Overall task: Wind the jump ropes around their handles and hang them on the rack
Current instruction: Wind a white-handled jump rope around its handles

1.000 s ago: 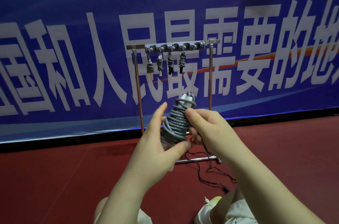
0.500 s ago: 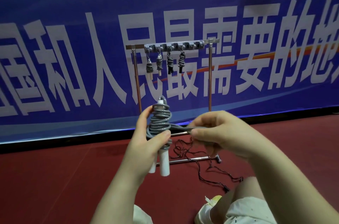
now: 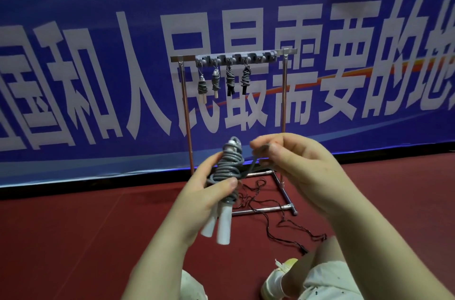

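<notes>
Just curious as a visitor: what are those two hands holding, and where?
Left hand grips the wound grey jump rope around its coils; right hand pinches the rope's loose end.

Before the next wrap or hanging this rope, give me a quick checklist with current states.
1. Left hand grips the bundle: ok.
2. Right hand pinches the free rope end: ok.
3. Both white handles together, side by side: ok.
4. Winding finished and secured: not ok, a strand runs loose to the right hand.
5. Free slot on the rack: ok, four bundles hang at its left, slots to the right look open.
6. Black cord on the floor clear of the rack base: not ok, it lies across it.
</notes>
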`<state>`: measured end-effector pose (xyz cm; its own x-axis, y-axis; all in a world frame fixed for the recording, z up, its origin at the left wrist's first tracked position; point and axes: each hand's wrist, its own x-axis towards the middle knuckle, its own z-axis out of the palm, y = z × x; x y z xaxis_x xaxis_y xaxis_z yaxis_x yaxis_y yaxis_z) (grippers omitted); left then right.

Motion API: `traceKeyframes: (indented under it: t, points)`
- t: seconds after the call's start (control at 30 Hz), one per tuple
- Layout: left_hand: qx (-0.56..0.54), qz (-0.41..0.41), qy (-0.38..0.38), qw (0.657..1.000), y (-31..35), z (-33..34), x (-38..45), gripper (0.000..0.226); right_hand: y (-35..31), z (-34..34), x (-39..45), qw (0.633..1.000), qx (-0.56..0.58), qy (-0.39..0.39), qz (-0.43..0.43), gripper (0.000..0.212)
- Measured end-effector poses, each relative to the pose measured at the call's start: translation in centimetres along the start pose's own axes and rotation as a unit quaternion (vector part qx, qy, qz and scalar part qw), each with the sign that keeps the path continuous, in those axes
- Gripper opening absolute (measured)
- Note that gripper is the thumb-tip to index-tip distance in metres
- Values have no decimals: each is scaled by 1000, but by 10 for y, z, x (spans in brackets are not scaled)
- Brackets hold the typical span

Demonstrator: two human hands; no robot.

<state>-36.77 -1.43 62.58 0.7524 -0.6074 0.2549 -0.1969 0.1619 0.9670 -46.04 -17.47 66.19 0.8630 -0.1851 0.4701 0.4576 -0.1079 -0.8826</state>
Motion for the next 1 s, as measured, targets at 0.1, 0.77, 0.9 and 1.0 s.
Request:
traceKeyframes:
  t: [0.1, 0.77, 0.9, 1.0]
  points:
    - [14, -2, -46, 999, -1, 4, 0, 50, 3, 15, 0, 991, 128, 5, -28, 34]
    - [139, 132, 12, 981, 8, 42, -14, 47, -1, 27, 6, 879, 440, 182, 25, 39]
    - [85, 134, 9, 987, 11, 36, -10, 28, -3, 24, 4, 891, 430, 141, 24, 13]
    - [9, 107, 7, 994, 17, 28, -10, 24, 0, 22, 3, 913, 387, 130, 16, 13]
